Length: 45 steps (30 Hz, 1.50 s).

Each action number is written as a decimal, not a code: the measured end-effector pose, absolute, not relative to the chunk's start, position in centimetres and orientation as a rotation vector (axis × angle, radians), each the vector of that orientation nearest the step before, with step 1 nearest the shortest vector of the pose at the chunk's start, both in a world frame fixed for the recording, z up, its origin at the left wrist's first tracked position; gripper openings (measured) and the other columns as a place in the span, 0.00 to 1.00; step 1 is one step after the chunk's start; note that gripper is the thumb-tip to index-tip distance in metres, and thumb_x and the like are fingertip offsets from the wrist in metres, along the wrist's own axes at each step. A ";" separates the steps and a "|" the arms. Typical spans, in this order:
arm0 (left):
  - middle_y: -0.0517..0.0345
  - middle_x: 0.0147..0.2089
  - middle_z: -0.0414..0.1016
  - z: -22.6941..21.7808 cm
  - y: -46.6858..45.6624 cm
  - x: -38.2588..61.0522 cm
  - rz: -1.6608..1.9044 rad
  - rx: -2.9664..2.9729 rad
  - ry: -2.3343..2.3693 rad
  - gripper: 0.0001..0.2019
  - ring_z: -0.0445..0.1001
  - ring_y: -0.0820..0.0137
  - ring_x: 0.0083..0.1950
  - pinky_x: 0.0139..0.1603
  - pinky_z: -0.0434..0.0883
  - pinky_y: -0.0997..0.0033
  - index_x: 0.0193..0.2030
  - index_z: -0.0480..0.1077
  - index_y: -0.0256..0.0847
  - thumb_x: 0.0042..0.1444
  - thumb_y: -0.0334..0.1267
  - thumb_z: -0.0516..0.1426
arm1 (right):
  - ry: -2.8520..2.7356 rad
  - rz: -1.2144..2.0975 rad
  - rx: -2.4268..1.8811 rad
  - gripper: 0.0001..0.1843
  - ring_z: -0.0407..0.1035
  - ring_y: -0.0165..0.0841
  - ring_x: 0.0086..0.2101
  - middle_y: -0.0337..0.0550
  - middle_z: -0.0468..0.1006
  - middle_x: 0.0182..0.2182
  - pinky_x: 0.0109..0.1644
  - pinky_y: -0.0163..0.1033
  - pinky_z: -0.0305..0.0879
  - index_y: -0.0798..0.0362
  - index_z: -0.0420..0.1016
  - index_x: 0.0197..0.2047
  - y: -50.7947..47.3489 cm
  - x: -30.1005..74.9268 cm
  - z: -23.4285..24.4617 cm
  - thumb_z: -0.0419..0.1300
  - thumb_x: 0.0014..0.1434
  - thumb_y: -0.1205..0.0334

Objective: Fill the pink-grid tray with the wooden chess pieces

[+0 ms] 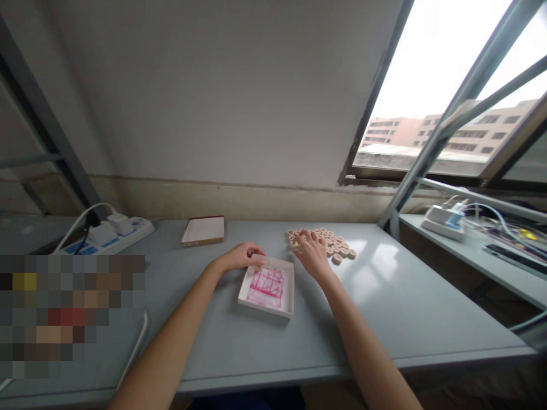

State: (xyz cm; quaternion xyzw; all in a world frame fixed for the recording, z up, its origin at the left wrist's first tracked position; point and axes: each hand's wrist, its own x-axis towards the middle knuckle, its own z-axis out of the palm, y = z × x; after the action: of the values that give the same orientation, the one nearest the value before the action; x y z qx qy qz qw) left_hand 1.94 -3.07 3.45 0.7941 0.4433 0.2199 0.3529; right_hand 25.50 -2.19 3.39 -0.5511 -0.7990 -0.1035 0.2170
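Observation:
My left hand (243, 257) grips the far left corner of a shallow white box (288, 314), its thumb over the rim. Inside the box lies a folded sheet (268, 285) with a pink line grid. To the right, my right hand (313, 253) reaches over a spread of small round wooden discs (337, 258) that look like Chinese chess pieces. Its fingers are apart and point down among the discs; whether one is under the fingertips I cannot tell. A matching box lid (204, 230) with a dark red edge lies beyond my left hand.
A power strip (139, 228) with white plugs sits at the back left of the grey table (239, 353). A blurred-out patch (64, 313) covers the left side. A second power strip (443, 222) stands on the neighbouring desk at the right, past a metal post (421, 162).

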 end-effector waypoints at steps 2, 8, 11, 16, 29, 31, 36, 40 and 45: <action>0.54 0.37 0.70 3.4 -3.1 2.0 0.562 2.119 1.152 0.21 0.63 0.72 0.33 0.32 0.60 0.75 0.39 0.72 0.36 0.39 0.47 0.59 | -2.225 -0.355 -1.598 0.10 0.53 0.43 0.45 0.49 0.63 0.44 0.44 0.47 0.50 0.50 0.67 0.40 -2.0 26.2 2.9 0.54 0.52 0.62; 0.54 0.37 0.71 3.3 -3.0 1.9 0.554 2.030 1.070 0.19 0.64 0.72 0.32 0.32 0.61 0.75 0.41 0.71 0.37 0.42 0.42 0.57 | -2.207 -0.388 -1.611 0.11 0.54 0.42 0.44 0.49 0.63 0.42 0.43 0.44 0.51 0.49 0.66 0.42 -1.5 26.1 2.4 0.54 0.53 0.62; 0.54 0.37 0.71 3.4 -3.0 1.6 0.567 1.950 1.032 0.19 0.65 0.73 0.31 0.31 0.61 0.75 0.43 0.70 0.36 0.42 0.41 0.56 | -2.209 -0.351 -1.607 0.10 0.54 0.42 0.44 0.48 0.63 0.42 0.43 0.45 0.51 0.50 0.66 0.41 -1.5 26.0 2.5 0.54 0.53 0.60; 0.56 0.36 0.71 3.3 -2.9 1.4 0.558 1.938 1.071 0.20 0.64 0.75 0.29 0.29 0.61 0.76 0.43 0.69 0.37 0.41 0.41 0.57 | -2.249 -0.250 -1.590 0.11 0.56 0.41 0.42 0.46 0.64 0.40 0.43 0.45 0.51 0.51 0.67 0.37 -1.8 26.2 2.5 0.56 0.51 0.55; 0.51 0.39 0.73 2.9 -2.6 1.8 0.612 1.930 1.067 0.20 0.68 0.69 0.38 0.37 0.63 0.74 0.40 0.71 0.35 0.50 0.49 0.50 | -2.197 -0.014 -1.207 0.11 0.55 0.38 0.45 0.42 0.64 0.43 0.48 0.44 0.52 0.45 0.73 0.34 -2.4 25.3 5.5 0.61 0.47 0.52; 0.52 0.39 0.74 2.9 -2.5 1.8 0.619 1.935 1.048 0.19 0.69 0.69 0.38 0.39 0.63 0.74 0.41 0.71 0.36 0.50 0.48 0.51 | -2.292 0.064 -1.071 0.11 0.55 0.37 0.45 0.40 0.63 0.44 0.49 0.43 0.52 0.44 0.73 0.34 -3.2 24.1 5.3 0.62 0.45 0.52; 0.51 0.43 0.72 2.8 -2.5 1.8 0.662 1.908 1.010 0.19 0.68 0.69 0.41 0.41 0.63 0.72 0.44 0.69 0.37 0.49 0.46 0.53 | -2.475 0.096 -0.956 0.12 0.55 0.36 0.44 0.39 0.63 0.43 0.47 0.41 0.53 0.45 0.73 0.33 -4.5 21.7 4.3 0.65 0.43 0.56; 0.52 0.42 0.73 2.9 -2.6 1.8 0.616 1.910 1.010 0.19 0.68 0.68 0.41 0.42 0.63 0.72 0.43 0.69 0.37 0.49 0.47 0.53 | -2.479 0.012 -0.999 0.14 0.56 0.36 0.43 0.39 0.65 0.43 0.46 0.41 0.52 0.46 0.71 0.37 -4.6 21.2 3.9 0.64 0.44 0.62; 0.51 0.43 0.72 2.9 -2.6 1.8 0.599 1.974 1.056 0.18 0.68 0.68 0.43 0.43 0.62 0.73 0.41 0.70 0.36 0.49 0.46 0.53 | -2.465 -0.048 -1.030 0.12 0.56 0.36 0.42 0.39 0.66 0.42 0.45 0.41 0.51 0.48 0.69 0.35 -4.5 21.2 4.0 0.64 0.45 0.60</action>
State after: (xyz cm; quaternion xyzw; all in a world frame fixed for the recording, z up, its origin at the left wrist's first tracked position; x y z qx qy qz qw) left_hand 1.80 -2.60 2.91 0.7805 0.4176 0.2369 0.4004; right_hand 21.21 -4.53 4.02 -0.3749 -0.8973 -0.0174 0.2326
